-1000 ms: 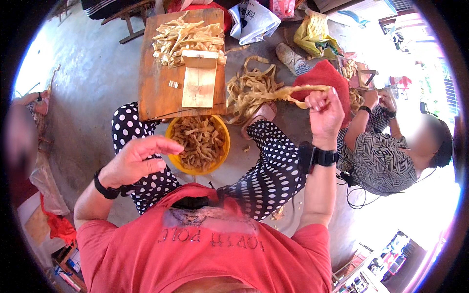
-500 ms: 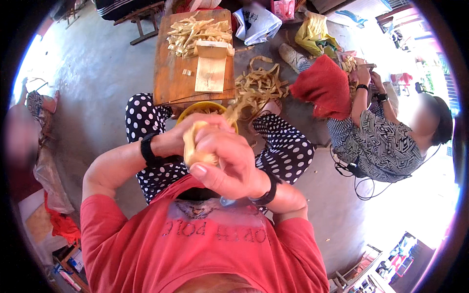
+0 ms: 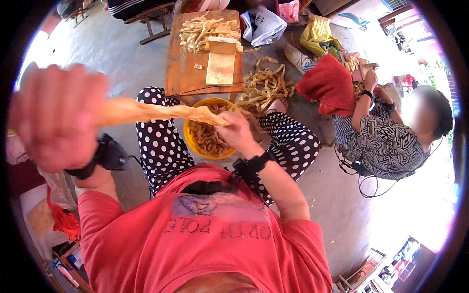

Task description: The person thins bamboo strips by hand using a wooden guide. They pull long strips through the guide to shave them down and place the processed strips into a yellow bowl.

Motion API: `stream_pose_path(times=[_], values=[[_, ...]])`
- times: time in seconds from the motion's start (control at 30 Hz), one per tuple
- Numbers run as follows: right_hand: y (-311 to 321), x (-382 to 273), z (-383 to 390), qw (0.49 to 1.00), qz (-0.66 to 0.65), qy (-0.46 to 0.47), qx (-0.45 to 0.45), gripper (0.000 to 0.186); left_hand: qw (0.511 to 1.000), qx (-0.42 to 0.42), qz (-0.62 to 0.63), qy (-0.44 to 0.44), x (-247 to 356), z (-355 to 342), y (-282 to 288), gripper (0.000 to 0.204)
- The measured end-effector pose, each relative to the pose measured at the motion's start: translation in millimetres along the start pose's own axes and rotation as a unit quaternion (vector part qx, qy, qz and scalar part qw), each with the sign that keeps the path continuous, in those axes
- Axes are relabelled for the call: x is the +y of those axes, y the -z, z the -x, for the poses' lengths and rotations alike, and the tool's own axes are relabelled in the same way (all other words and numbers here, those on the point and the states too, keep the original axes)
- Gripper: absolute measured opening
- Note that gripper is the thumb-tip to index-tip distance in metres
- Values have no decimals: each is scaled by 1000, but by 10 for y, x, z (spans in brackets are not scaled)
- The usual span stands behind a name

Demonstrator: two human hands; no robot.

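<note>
A long, pale yellow, twisted strip (image 3: 156, 111) is stretched between my two hands. My left hand (image 3: 58, 117), large and blurred at the far left, is closed around one end. The other end is pinched in the fingers of my right hand (image 3: 237, 131), near the middle. Below the strip, between my knees, stands a yellow bowl (image 3: 188, 134) holding many short brownish-yellow pieces (image 3: 210, 139). Beside the bowl, a tangled heap of similar long strips (image 3: 267, 85) lies on the floor to the right.
Ahead stands a low wooden table (image 3: 178, 73) with a pile of pale strips (image 3: 202, 31) and a light wooden board (image 3: 220, 69). At right sits a co-worker (image 3: 386, 136) near a red cloth (image 3: 327, 85). A yellow bag (image 3: 317, 34) and a white bag (image 3: 264, 27) lie beyond.
My hands, together before my chest, have drawn apart. The left has swung far left and up, pulling the strip out long; the right stays near the bowl, now more exposed.
</note>
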State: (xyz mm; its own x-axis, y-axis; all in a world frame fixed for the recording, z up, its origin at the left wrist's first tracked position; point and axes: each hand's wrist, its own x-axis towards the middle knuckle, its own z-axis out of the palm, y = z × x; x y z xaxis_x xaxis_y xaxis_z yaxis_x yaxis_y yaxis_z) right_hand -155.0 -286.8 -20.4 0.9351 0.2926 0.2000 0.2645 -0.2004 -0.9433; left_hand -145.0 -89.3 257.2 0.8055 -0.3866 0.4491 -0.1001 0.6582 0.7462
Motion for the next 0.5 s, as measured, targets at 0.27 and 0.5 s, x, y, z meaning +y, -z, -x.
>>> stream_pose_path(times=[0.27,0.5], values=[[929,-12,155,922,8,-387,19,21,957,104,90,-257,548,361,188,30],[1411,-957,-43,898,-362,-201,147,33,983,78,-124,-109,330,424,179,26]])
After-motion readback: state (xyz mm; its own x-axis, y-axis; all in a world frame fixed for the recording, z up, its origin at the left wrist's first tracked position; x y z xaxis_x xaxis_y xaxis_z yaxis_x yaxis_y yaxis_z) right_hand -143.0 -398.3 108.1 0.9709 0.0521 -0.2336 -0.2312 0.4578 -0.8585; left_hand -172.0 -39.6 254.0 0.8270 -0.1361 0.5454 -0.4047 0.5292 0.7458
